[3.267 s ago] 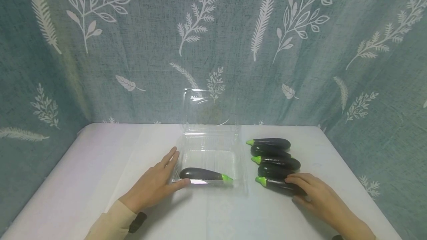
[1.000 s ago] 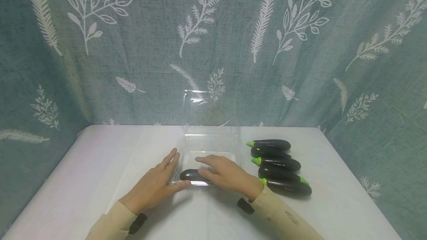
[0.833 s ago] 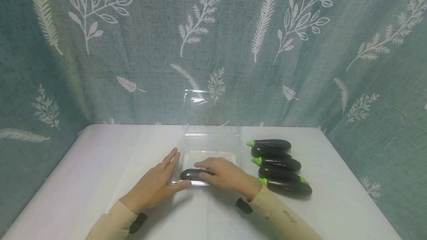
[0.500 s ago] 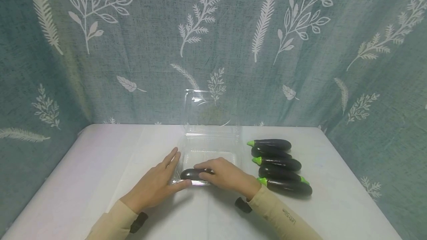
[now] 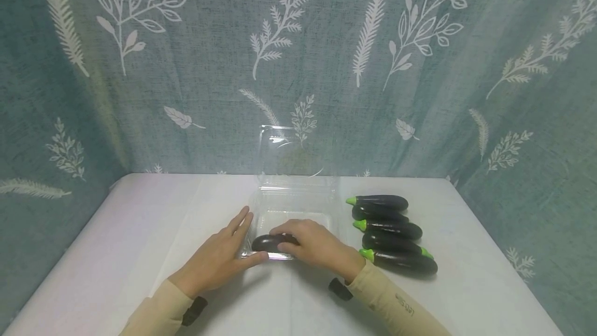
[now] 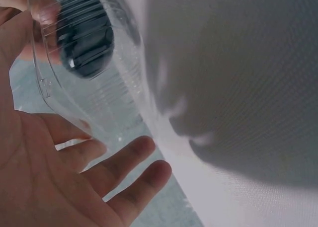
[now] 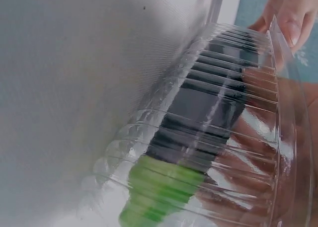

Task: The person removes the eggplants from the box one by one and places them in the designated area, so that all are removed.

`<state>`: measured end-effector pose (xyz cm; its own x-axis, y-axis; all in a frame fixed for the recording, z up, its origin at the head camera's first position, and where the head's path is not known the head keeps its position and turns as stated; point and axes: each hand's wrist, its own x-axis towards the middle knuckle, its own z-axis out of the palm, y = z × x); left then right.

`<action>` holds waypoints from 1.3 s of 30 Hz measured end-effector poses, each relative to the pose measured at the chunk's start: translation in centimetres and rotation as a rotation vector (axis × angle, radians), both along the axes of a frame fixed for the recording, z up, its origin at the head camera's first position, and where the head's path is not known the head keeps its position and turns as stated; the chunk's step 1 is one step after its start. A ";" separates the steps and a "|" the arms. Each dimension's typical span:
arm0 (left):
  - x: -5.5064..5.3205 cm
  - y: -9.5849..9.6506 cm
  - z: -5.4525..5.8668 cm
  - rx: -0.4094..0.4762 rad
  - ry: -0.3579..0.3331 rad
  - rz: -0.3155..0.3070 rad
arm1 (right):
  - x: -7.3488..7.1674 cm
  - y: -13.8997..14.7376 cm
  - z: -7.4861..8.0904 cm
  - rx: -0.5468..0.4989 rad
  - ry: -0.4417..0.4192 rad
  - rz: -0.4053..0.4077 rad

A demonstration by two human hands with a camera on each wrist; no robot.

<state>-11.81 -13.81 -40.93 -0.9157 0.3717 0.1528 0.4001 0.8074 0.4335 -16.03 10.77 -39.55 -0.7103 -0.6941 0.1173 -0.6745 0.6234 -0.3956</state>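
An open clear plastic clamshell box [image 5: 293, 218] stands mid-table with its lid [image 5: 298, 152] raised at the back. A dark purple eggplant [image 5: 267, 243] lies along the inside of its front wall; the ribbed wall shows its green stem end [image 7: 159, 187] in the right wrist view. My right hand [image 5: 314, 242] reaches into the box and grips this eggplant, thumb on the near side and fingers over the far side. My left hand [image 5: 216, 255] rests at the box's front left corner, fingers extended along the left side and thumb at the front rim.
Several more eggplants, among them one nearest the front [image 5: 404, 263], lie in a column to the right of the box on the white table [image 5: 154, 232]. A teal curtain with white leaf prints [image 5: 210, 66] hangs behind and at both sides.
My right hand has left the nearest eggplant in the right-hand column and come over to the box, where its fingers have lowered and closed round the eggplant inside. My left hand has stayed put.
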 end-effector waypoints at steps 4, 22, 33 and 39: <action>0.0 0.0 0.1 -0.007 0.014 -0.004 | 0.1 0.3 0.3 -0.037 0.084 -0.001; 0.0 0.1 0.1 -0.004 0.018 -0.006 | 1.5 2.6 4.4 -0.390 0.447 -0.013; 0.0 0.2 0.3 0.000 -0.004 -0.002 | 2.5 5.2 6.3 -0.554 0.612 -0.004; 0.1 0.1 0.3 0.006 0.001 -0.006 | 3.1 7.5 5.9 -0.525 0.616 -0.044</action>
